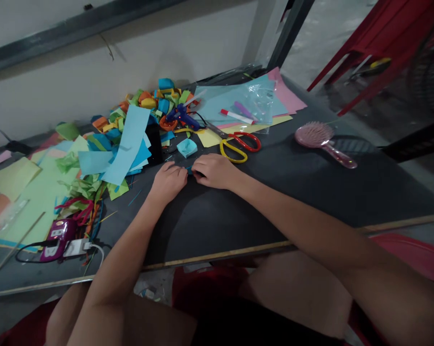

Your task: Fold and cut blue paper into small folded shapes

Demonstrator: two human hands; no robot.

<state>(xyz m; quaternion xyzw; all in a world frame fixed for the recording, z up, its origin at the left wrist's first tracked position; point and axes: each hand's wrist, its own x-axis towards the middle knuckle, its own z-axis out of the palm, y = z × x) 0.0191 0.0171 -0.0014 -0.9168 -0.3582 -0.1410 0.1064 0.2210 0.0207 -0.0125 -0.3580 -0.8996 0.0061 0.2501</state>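
My left hand (169, 181) and my right hand (217, 170) rest close together on the dark table (274, 192), fingers curled inward. Between them they pinch a small blue paper piece (190, 169), mostly hidden by the fingers. Just beyond the hands lies a folded light-blue paper shape (187, 147). Scissors with yellow and red handles (238, 144) lie just past my right hand. A blue glue gun (182, 115) sits further back among the paper scraps.
A heap of coloured paper strips and sheets (123, 139) covers the table's left side. A pink hairbrush (323, 139) lies at right. A marker (236, 116) rests on paper sheets at the back. A purple device with cables (58, 238) sits near the front left edge. Red chairs (375, 43) stand beyond the table.
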